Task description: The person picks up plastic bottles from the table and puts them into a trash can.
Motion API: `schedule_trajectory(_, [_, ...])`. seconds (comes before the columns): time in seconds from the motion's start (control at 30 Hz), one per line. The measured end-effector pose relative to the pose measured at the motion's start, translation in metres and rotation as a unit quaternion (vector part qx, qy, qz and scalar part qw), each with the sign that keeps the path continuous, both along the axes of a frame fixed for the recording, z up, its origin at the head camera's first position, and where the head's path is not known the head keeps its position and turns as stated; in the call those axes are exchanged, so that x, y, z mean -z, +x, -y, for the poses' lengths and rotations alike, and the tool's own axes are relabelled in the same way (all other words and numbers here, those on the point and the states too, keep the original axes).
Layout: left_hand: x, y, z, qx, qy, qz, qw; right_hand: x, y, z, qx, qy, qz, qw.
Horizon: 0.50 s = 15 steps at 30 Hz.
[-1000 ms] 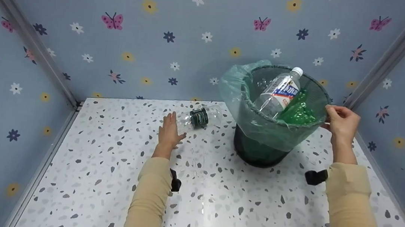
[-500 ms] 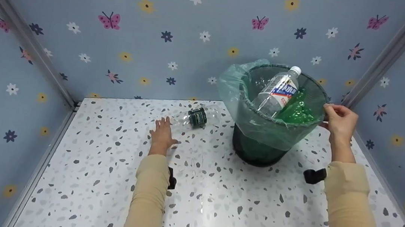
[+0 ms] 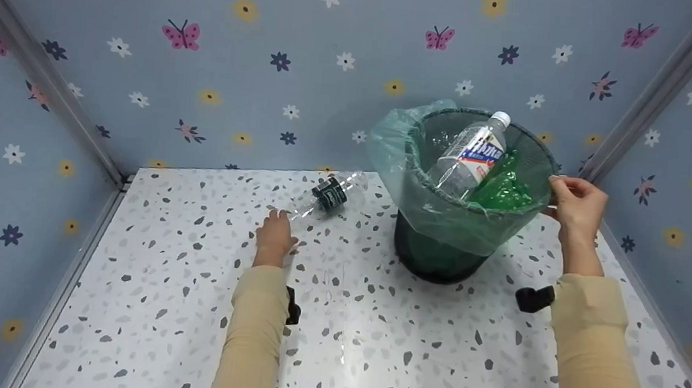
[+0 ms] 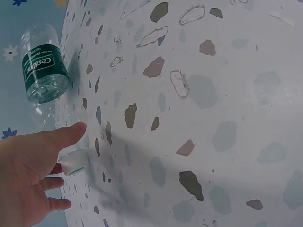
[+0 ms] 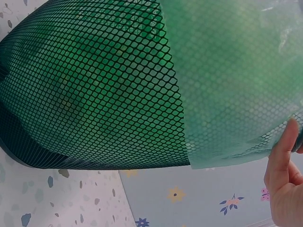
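My left hand (image 3: 275,239) holds the capped neck of a clear plastic bottle (image 3: 330,193) with a dark green label, lying on the speckled tabletop. The left wrist view shows the thumb across the neck and fingers on the far side, with the white cap (image 4: 74,162) between them. My right hand (image 3: 579,207) pinches the rim of a black mesh wastebasket (image 3: 442,262), over which a pale green bag liner (image 3: 392,151) is folded. In the wastebasket lean a large clear bottle (image 3: 469,152) with a white cap and some crumpled green plastic (image 3: 504,188).
The speckled white tabletop (image 3: 180,305) is bounded by blue flowered wall panels (image 3: 311,36) at the back and both sides. The wastebasket stands upright near the back wall, right of the lying bottle. Grey metal strips run along the corners.
My left hand draws back slightly and its fingers curl in at the neck. The lying bottle has turned, its neck end coming nearer to me. The right hand stays at the wastebasket's rim.
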<state>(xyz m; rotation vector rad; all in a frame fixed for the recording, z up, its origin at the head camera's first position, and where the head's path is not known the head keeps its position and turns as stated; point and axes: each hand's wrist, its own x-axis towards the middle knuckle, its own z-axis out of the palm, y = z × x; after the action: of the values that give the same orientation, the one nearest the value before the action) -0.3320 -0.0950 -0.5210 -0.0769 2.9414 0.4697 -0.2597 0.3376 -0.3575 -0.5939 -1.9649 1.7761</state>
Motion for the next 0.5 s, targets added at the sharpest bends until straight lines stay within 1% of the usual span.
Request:
schedule_trajectory(0.13, [0.0065,0.0008,-0.0022,-0.025,0.007,-0.014,0.9996,-0.0008,0.0005,-0.0001,-0.001,-0.003,0.007,1.0000])
schedule_trajectory(0.3, [0.0117,0.0022,-0.0050,-0.054,0.037,-0.028,0.9975,-0.0017,0.0010,-0.0007,-0.004,-0.014,0.007,0.9999])
schedule_trajectory(0.4, [0.0111,0.0025,-0.0057,-0.064,0.054,-0.027,0.9961,-0.0024,0.0009,-0.0009,-0.005,-0.017,0.008,0.9998])
schedule_trajectory(0.5, [0.0088,0.0053,-0.0039,-0.068,0.071,-0.020,0.9949,-0.0024,0.0011,-0.0004,-0.003,-0.012,0.011,0.9999])
